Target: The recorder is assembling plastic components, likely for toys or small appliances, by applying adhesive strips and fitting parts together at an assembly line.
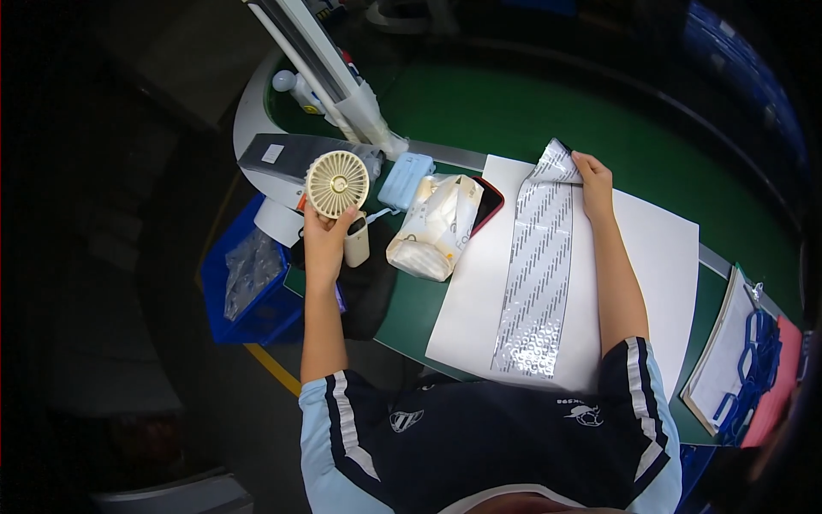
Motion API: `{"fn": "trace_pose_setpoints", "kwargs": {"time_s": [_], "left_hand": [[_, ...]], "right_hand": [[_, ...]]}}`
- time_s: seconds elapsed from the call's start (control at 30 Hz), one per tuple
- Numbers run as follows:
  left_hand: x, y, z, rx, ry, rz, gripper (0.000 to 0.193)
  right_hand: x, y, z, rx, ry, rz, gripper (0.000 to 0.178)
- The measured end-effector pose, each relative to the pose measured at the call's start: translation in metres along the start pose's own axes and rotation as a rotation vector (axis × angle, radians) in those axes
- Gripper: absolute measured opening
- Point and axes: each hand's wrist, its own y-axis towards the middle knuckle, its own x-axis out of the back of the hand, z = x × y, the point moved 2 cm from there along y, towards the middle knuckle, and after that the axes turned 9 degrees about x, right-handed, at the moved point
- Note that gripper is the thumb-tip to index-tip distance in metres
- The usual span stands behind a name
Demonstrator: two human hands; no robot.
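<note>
Two hands show in my head view. My left hand (324, 244) has its grip closed around a cream handheld fan (337, 185), held up over the worktop's (514, 111) left edge. My right hand (594, 182) pinches the far end of a long silvery bag strip (538, 270) lying on a white sheet (651, 265). Between them, near the left edge, lies a cream pouch (435, 227).

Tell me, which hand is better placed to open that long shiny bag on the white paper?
Probably the right hand: its fingers already pinch the far end of the long shiny bag. The left hand is busy holding the small cream fan, away from the bag.
</note>
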Motion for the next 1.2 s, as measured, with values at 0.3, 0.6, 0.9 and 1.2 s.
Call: {"fn": "trace_pose_setpoints", "kwargs": {"time_s": [0.3,0.6,0.9,1.2], "left_hand": [[-0.018,0.002,-0.045,-0.021,0.701,-0.003,0.033],[-0.020,-0.005,-0.044,-0.006,0.639,-0.035,0.033],[-0.029,-0.013,-0.031,-0.138,0.520,-0.020,0.033],[-0.029,0.012,0.011,-0.219,0.249,0.055,0.034]], "right_hand": [[0.002,0.002,-0.005,0.021,-0.020,0.003,0.022],[0.001,0.004,-0.009,0.015,0.006,0.017,0.023],[0.001,0.003,-0.006,0.013,0.022,0.019,0.022],[0.001,0.003,-0.009,0.042,0.046,0.039,0.021]]}}
